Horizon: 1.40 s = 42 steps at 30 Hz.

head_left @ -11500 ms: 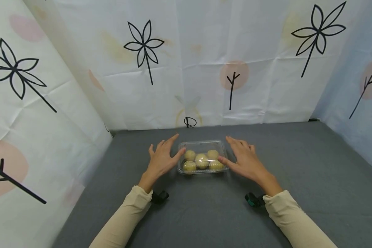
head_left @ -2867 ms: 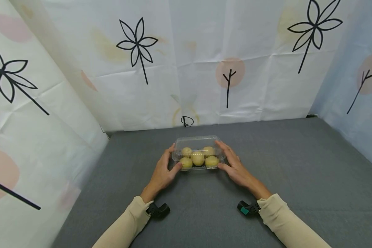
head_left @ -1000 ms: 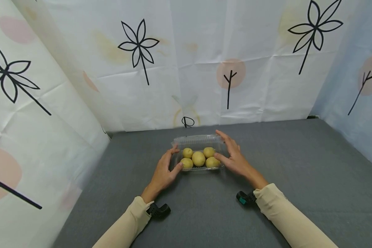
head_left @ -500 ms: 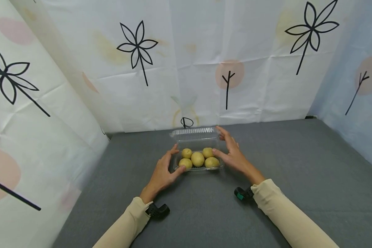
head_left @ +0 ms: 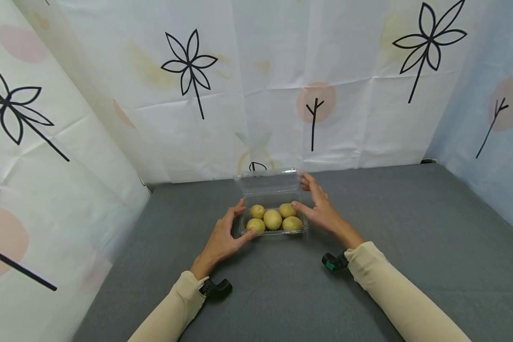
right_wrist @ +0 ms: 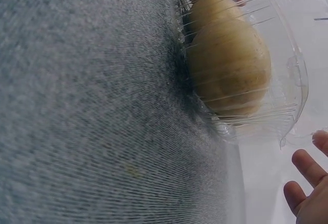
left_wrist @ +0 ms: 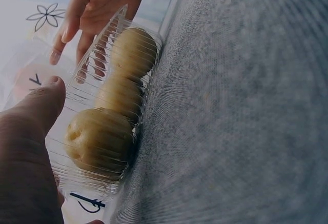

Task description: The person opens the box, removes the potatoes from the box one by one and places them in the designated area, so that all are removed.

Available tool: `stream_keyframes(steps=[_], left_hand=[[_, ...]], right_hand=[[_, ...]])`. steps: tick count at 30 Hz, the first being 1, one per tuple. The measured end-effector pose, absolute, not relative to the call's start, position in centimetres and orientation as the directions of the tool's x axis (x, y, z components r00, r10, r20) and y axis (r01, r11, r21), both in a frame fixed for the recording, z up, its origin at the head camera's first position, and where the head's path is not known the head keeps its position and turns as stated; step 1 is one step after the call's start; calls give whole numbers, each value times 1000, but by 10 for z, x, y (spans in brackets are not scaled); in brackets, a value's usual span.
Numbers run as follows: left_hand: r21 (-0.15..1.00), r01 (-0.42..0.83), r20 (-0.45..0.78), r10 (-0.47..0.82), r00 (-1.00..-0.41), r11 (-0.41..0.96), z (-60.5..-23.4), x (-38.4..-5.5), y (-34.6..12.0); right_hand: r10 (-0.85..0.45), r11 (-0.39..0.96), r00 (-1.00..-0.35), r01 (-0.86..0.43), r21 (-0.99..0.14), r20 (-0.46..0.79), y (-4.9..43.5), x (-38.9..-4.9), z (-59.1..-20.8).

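A clear plastic clamshell container (head_left: pixel 278 232) sits on the table with several yellowish potatoes (head_left: pixel 272 219) inside. Its hinged lid (head_left: pixel 270 182) is raised and leans toward the back. At the container's left end, my left hand (head_left: pixel 220 240) holds it, thumb at the front corner and fingers along the left side. My right hand (head_left: pixel 322 211) is at the right, its fingertips at the raised lid's right edge and its thumb near the back right potato. In the right wrist view the fingers (right_wrist: pixel 307 167) are spread beside the clear plastic.
Dark grey cloth covers the table (head_left: pixel 273 294). White fabric printed with line-drawn plants stands behind as a wall (head_left: pixel 273 118), with more fabric on the left and right. Each wrist wears a black camera band (head_left: pixel 215 289).
The lid, down over the potatoes earlier, has swung up and back. My right hand has moved up and back along with it. The left hand has stayed at the container's left end.
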<state>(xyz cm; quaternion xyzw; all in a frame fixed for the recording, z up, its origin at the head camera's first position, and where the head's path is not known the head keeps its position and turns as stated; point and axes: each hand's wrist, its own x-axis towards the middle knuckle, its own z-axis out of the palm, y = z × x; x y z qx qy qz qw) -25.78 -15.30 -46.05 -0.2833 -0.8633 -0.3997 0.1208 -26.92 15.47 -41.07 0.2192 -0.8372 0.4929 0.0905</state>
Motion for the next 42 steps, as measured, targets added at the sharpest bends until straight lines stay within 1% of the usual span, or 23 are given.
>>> stream_keyframes(steps=[9,22,37,42], left_hand=[[642,561,412,382,-827,523,-461,-258,-153],[644,550,400,379,-835,532,-462,-258,-154],[636,574,423,390,-818,516,-463,-258,-154],[639,566,415,386,-824,520,-462,-257,-154]], right_hand=[[-275,418,-888,-456,-785,369,154,-276,-410],[-270,413,-895,-440,-798,354,152,-282,-407],[-265,416,-909,-408,-813,321,151,-289,-405],[-268,412,-913,-398,-820,308,152,-293,-406]])
